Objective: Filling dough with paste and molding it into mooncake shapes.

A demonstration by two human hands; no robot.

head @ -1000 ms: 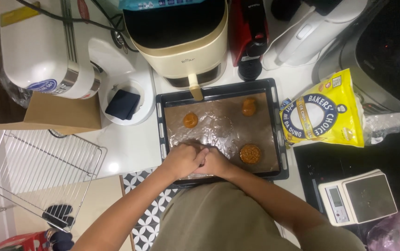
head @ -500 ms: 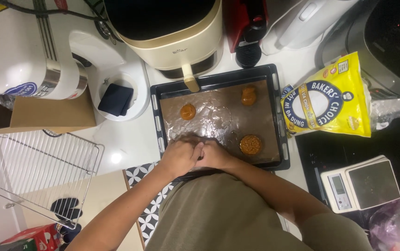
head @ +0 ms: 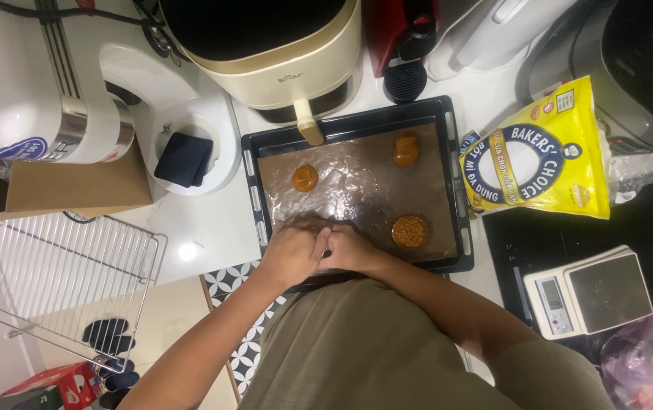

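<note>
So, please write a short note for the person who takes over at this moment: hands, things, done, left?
Left hand and right hand: pressed together over the near-left corner of the baking tray; what they grip is hidden.
Tray: foil-lined, in front of the cream appliance.
Done: three brown pastries on the foil, far-left, far-right, near-right.
Left: the rest of the foil is bare.
</note>
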